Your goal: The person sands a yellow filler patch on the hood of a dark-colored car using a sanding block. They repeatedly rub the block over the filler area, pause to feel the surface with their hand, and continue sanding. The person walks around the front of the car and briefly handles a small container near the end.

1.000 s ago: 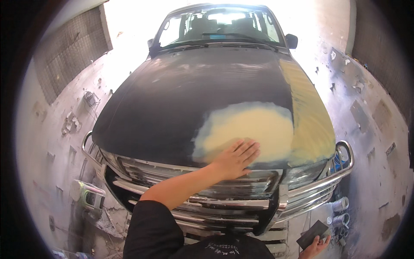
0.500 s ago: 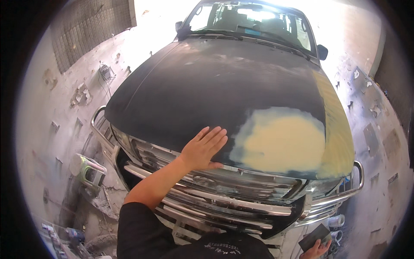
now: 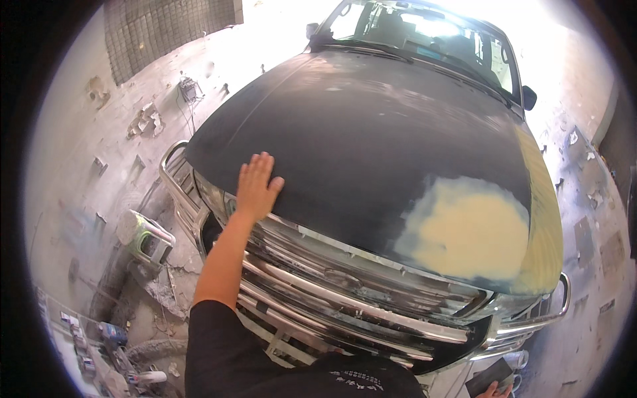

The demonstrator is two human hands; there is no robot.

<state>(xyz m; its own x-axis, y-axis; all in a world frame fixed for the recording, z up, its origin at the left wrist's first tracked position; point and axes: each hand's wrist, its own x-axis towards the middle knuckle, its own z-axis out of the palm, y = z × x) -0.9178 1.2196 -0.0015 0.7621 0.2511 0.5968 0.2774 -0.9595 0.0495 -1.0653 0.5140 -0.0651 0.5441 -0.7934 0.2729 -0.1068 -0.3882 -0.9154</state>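
My left hand (image 3: 257, 187) lies flat on the front left part of a dark, matte car hood (image 3: 332, 146), its fingers stretched out and nothing held. To its right, a cream patch of body filler (image 3: 468, 229) with a bluish-grey border covers the front right area of the hood. Another yellowish strip (image 3: 541, 219) runs along the hood's right edge. At the bottom right, my right hand (image 3: 497, 391) grips a dark flat rectangular block (image 3: 487, 377); the frame edge cuts off part of this hand, and the block's exact kind does not show.
Chrome bull bars (image 3: 358, 302) cross the dusty grille between my body and the hood. A light-coloured stool (image 3: 149, 239) stands at the left. Bottles and cans (image 3: 113, 333) sit at the lower left. Beyond the hood are the windshield (image 3: 424, 50) and a side mirror (image 3: 529, 98).
My left hand has moved left across the hood, from beside the filler patch toward the left front corner. The view has shifted and tilted. My right hand still holds the block.
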